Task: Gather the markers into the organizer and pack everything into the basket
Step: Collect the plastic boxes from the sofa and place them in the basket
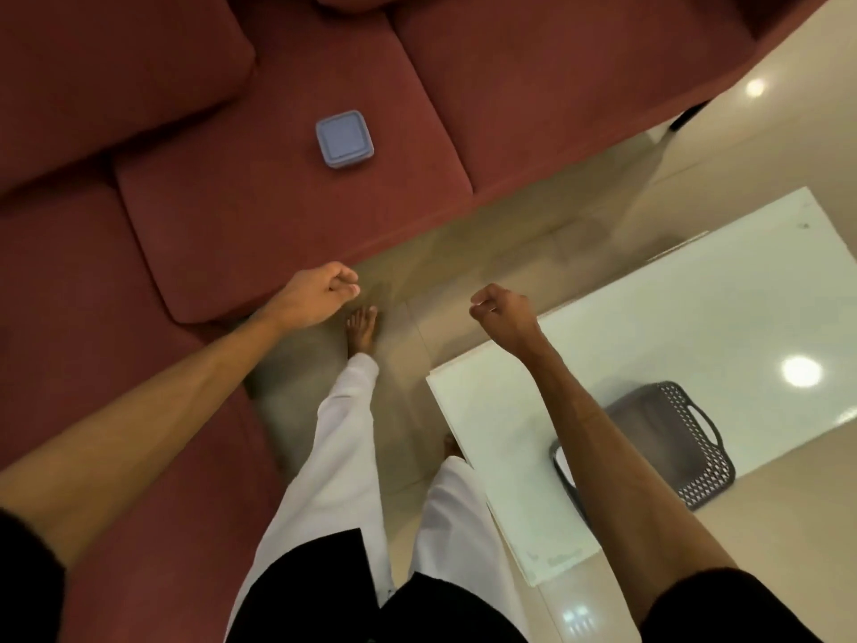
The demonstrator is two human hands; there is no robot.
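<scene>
Both hands are empty and loosely curled, fingers folded toward the palms with nothing between them. Left hand (324, 290), at centre frame, hangs over the front edge of a dark red sofa (259, 215) seat cushion; right hand (503, 313), just right of centre, hovers above the near corner of a white table (672, 308). The two bare forearms run in from the lower left and lower right corners, each ending in a black sleeve.

On the table, at lower right of the frame, stands a grey perforated basket (695, 452) with a handle slot in its end wall; the right forearm covers its near side, so its contents cannot be told. On the sofa cushion, in the upper centre, lies a small square blue-grey lidded box (344, 139), well apart from both hands. No markers can be made out.

Between sofa and table, pale floor tiles (463, 252) show, with the person's white trouser legs and bare feet at lower centre.
</scene>
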